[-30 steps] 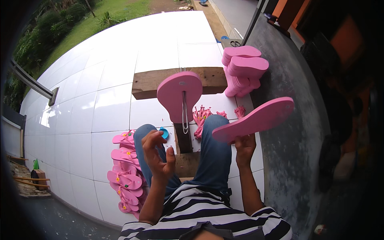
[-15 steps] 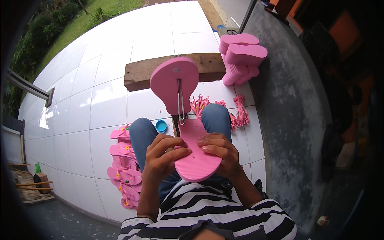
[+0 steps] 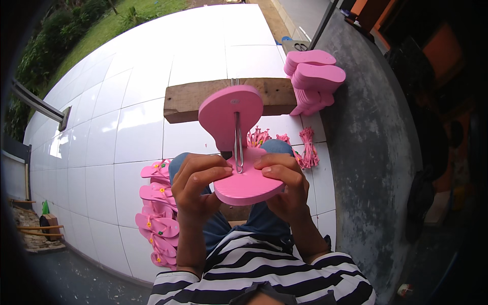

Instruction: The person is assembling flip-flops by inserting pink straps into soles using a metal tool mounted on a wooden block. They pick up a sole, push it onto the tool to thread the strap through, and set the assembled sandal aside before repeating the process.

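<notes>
My left hand [image 3: 195, 185] and my right hand [image 3: 287, 178] grip opposite edges of a pink flip-flop sole [image 3: 249, 190], thumbs and fingers pinching it. The sole is tilted, its ridged wide end toward me. A looped metal wire [image 3: 238, 137] comes down to the sole between my hands; its tip meets the upper face, though I cannot tell whether it enters a hole. Behind it stands another pink sole-shaped piece [image 3: 223, 109], with a small pale disc near its top. This piece is in front of a thick wooden beam [image 3: 180, 104], and the wire shows before it.
Finished pink flip-flops [image 3: 157, 223] with small flowers line the floor on my left. Bundles of pink straps [image 3: 307, 147] lie beyond my right knee. A stack of pink soles [image 3: 317, 76] stands at the beam's right end. White tiles [image 3: 137, 132] surround me.
Both hands have pushed the held sole away from me and up to the wire's tip, tilting it. The blue round lid by my left knee is now hidden. The view has shifted slightly.
</notes>
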Available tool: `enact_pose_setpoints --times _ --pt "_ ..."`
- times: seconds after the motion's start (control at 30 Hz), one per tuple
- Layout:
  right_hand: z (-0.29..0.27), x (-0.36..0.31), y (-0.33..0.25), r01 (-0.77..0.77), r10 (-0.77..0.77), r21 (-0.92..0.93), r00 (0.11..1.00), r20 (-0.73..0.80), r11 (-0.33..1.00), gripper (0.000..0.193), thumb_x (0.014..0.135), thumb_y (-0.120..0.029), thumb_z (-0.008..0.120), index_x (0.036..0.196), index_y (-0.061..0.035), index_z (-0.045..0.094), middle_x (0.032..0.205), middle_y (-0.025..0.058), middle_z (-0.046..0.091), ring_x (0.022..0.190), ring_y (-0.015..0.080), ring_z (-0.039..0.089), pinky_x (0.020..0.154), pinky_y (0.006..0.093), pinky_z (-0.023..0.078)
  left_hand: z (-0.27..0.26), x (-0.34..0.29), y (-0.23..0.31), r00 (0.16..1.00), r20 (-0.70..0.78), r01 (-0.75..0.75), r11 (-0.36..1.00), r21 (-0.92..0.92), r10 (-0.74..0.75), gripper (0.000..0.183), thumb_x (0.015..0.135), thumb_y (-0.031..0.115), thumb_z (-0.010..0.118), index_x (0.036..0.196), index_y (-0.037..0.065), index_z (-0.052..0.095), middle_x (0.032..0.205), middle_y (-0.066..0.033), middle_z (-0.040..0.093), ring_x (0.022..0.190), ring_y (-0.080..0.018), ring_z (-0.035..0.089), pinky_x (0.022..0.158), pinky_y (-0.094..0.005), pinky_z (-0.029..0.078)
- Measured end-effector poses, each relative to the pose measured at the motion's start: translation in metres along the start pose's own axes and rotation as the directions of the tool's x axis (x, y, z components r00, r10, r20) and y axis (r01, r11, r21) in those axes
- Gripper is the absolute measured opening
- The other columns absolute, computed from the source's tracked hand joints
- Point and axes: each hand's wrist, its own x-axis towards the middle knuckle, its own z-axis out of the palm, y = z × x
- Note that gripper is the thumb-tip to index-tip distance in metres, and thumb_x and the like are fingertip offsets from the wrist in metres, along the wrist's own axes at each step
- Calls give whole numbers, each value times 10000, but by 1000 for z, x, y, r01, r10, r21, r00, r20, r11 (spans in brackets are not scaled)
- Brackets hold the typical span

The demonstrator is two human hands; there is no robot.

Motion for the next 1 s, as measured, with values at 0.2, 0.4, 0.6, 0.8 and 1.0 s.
enact_pose_setpoints --times 0.2,0.4,0.6,0.8,1.0 --pt "4 2 1 -12 12 14 1000 4 1000 373 851 -151 741 1139 -77 515 1032 129 643 909 293 661 776 401 546 -3 -1 -2 999 -1 45 999 -29 -45 247 751 124 794 939 68 644 880 -86 687 743 -210 649 637 -306 500" --pt "0 13 -17 -194 195 -36 981 21 980 423 856 -110 748 1211 -58 525 1032 147 639 910 290 659 764 380 540 -7 10 18 960 38 280 952 -125 -277 229 752 75 806 915 41 649 845 -78 655 765 -165 652 618 -273 530" --pt "2 18 -27 -313 314 -111 949 -16 943 585 810 -54 794 1313 -37 495 1157 153 540 1052 250 565 902 372 482 -6 30 31 764 94 604 658 -450 -638 261 782 -31 777 897 18 547 896 -60 562 797 -102 625 674 -246 625" --pt "25 25 13 -333 298 -241 939 -172 911 510 864 -155 761 1310 -59 533 1145 165 491 1032 277 555 873 378 482 12 34 0 810 -19 539 756 -371 -586 337 805 -39 768 879 47 452 886 -26 495 797 -56 567 674 -213 618" --pt "41 32 34 -393 303 -166 865 -399 904 776 803 -301 825 1374 -17 382 1184 160 426 1046 255 496 899 384 444 23 42 -17 814 -180 518 830 -205 -552 362 799 63 823 852 42 466 771 -2 473 676 -52 494 555 -196 494"
